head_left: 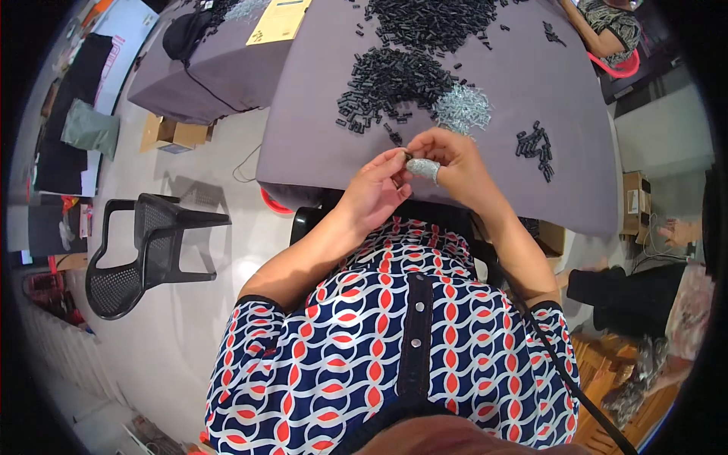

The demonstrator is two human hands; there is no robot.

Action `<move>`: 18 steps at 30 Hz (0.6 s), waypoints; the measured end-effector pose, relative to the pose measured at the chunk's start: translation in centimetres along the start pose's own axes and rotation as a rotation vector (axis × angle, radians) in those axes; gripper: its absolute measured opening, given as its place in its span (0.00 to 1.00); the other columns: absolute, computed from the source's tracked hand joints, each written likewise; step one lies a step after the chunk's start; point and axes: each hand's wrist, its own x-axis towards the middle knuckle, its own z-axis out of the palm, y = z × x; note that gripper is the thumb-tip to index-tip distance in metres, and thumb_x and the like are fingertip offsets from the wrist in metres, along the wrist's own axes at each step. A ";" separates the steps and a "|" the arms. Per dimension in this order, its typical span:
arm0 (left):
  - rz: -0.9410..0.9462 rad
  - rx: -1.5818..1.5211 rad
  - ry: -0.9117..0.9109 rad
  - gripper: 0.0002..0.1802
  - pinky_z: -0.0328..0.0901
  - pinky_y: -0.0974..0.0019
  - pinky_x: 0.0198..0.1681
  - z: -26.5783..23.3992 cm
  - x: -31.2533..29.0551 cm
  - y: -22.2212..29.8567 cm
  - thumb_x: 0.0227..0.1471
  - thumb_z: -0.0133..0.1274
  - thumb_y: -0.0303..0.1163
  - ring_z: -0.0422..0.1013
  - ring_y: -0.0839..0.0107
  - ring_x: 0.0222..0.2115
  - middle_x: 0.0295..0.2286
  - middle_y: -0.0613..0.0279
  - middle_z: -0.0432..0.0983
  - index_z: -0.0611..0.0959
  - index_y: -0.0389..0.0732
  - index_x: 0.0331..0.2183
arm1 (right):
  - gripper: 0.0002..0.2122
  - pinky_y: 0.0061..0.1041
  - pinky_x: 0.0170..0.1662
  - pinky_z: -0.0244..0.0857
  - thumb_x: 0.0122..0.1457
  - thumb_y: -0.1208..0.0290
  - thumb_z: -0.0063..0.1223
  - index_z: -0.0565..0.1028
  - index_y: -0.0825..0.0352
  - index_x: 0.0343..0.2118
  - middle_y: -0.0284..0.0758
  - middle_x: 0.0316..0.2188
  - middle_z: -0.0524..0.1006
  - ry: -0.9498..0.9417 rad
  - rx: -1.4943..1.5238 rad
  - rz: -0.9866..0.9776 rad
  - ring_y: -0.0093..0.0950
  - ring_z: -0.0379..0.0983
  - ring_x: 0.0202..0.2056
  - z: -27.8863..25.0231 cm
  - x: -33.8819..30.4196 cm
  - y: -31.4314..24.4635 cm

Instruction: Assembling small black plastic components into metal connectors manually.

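My left hand and my right hand meet just over the near edge of the table. Between their fingertips is a small dark piece, mostly hidden by the fingers, so its exact kind cannot be made out. A silvery wrap covers my right thumb. Beyond the hands lies a heap of small black cylindrical pieces. Touching its right side is a pile of small shiny silver pieces. A smaller group of black pieces lies apart on the right.
A grey cloth covers the table. Another covered table at the left bears a yellow sheet and a black bag. A black plastic chair and an opened cardboard box are on the floor. Another person sits far right.
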 end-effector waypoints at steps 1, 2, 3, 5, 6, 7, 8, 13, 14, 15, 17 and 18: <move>-0.013 -0.068 -0.003 0.10 0.64 0.72 0.37 0.0 0.0 -0.1 0.61 0.55 0.35 0.70 0.79 0.35 0.35 0.71 0.77 0.80 0.45 0.43 | 0.07 0.18 0.33 0.68 0.56 0.83 0.56 0.76 0.71 0.37 0.31 0.28 0.79 0.059 -0.078 -0.054 0.18 0.74 0.29 0.3 -0.2 -0.2; -0.011 -0.069 -0.001 0.10 0.64 0.72 0.37 0.1 -0.1 -0.1 0.61 0.55 0.35 0.70 0.79 0.35 0.35 0.71 0.77 0.80 0.45 0.43 | 0.07 0.18 0.33 0.68 0.56 0.83 0.56 0.76 0.71 0.37 0.31 0.28 0.79 0.055 -0.077 -0.054 0.18 0.74 0.29 0.3 -0.1 -0.4; -0.013 -0.070 0.005 0.09 0.65 0.72 0.37 0.4 -0.3 -0.1 0.61 0.55 0.35 0.71 0.79 0.35 0.35 0.70 0.77 0.80 0.44 0.43 | 0.07 0.19 0.33 0.68 0.55 0.82 0.57 0.76 0.71 0.37 0.31 0.29 0.78 0.061 -0.227 -0.151 0.18 0.74 0.29 0.2 -0.2 -0.6; -0.014 -0.072 0.012 0.09 0.65 0.72 0.37 0.5 -0.5 0.1 0.61 0.54 0.34 0.71 0.79 0.35 0.35 0.70 0.77 0.79 0.44 0.42 | 0.07 0.19 0.33 0.67 0.55 0.82 0.58 0.77 0.71 0.37 0.31 0.29 0.78 0.063 -0.376 -0.249 0.18 0.74 0.29 0.0 -0.4 -0.9; -0.017 0.009 0.002 0.08 0.67 0.72 0.37 0.4 -0.7 0.5 0.61 0.55 0.33 0.72 0.78 0.34 0.34 0.69 0.78 0.80 0.43 0.41 | 0.07 0.20 0.34 0.67 0.53 0.81 0.59 0.78 0.70 0.36 0.30 0.28 0.76 0.036 -0.397 -0.232 0.18 0.73 0.30 -0.1 -0.4 -1.0; -0.020 0.090 -0.008 0.08 0.68 0.72 0.36 0.2 -0.8 1.0 0.60 0.55 0.33 0.73 0.77 0.33 0.34 0.67 0.78 0.80 0.42 0.41 | 0.07 0.21 0.34 0.66 0.52 0.79 0.61 0.78 0.69 0.35 0.29 0.27 0.74 0.008 -0.417 -0.216 0.18 0.72 0.30 -0.1 -0.4 -1.2; -0.016 0.088 -0.006 0.08 0.68 0.72 0.36 -0.1 -1.1 1.4 0.60 0.55 0.33 0.73 0.77 0.33 0.34 0.67 0.78 0.80 0.42 0.41 | 0.07 0.21 0.34 0.66 0.52 0.79 0.61 0.78 0.69 0.35 0.29 0.27 0.74 0.003 -0.418 -0.217 0.18 0.72 0.30 -0.3 -0.6 -1.5; -0.187 0.261 -0.096 0.08 0.71 0.72 0.34 -1.5 -2.0 2.4 0.58 0.56 0.29 0.76 0.74 0.29 0.31 0.61 0.80 0.81 0.38 0.39 | 0.06 0.20 0.35 0.66 0.55 0.76 0.58 0.78 0.69 0.35 0.28 0.28 0.75 -0.277 -0.237 -0.041 0.18 0.72 0.31 -0.5 -0.6 -2.8; -0.184 0.282 -0.124 0.08 0.71 0.73 0.33 -1.7 -2.1 2.5 0.58 0.57 0.30 0.75 0.75 0.29 0.31 0.61 0.80 0.81 0.38 0.40 | 0.06 0.20 0.35 0.66 0.55 0.76 0.58 0.78 0.69 0.35 0.28 0.28 0.75 -0.279 -0.238 -0.040 0.18 0.72 0.31 -0.5 -0.2 -2.5; -0.182 0.278 -0.122 0.08 0.71 0.73 0.33 -1.7 -2.3 2.7 0.58 0.57 0.30 0.75 0.75 0.29 0.31 0.61 0.80 0.81 0.38 0.40 | 0.05 0.20 0.36 0.66 0.56 0.76 0.58 0.78 0.69 0.35 0.28 0.29 0.76 -0.283 -0.140 0.030 0.17 0.72 0.31 -0.7 0.4 -1.9; -0.047 0.306 0.023 0.08 0.71 0.74 0.31 -1.7 -2.3 3.2 0.58 0.57 0.30 0.75 0.75 0.27 0.30 0.61 0.80 0.81 0.38 0.39 | 0.06 0.21 0.37 0.68 0.56 0.77 0.58 0.78 0.69 0.37 0.32 0.31 0.78 -0.158 -0.243 -0.001 0.20 0.74 0.32 -1.4 2.2 0.1; 0.026 0.312 0.141 0.07 0.71 0.72 0.29 -1.9 -2.0 3.2 0.59 0.56 0.29 0.75 0.74 0.25 0.30 0.59 0.79 0.81 0.37 0.39 | 0.07 0.22 0.38 0.68 0.57 0.77 0.57 0.77 0.69 0.38 0.34 0.31 0.78 -0.057 -0.462 -0.095 0.23 0.75 0.32 -1.6 3.3 0.5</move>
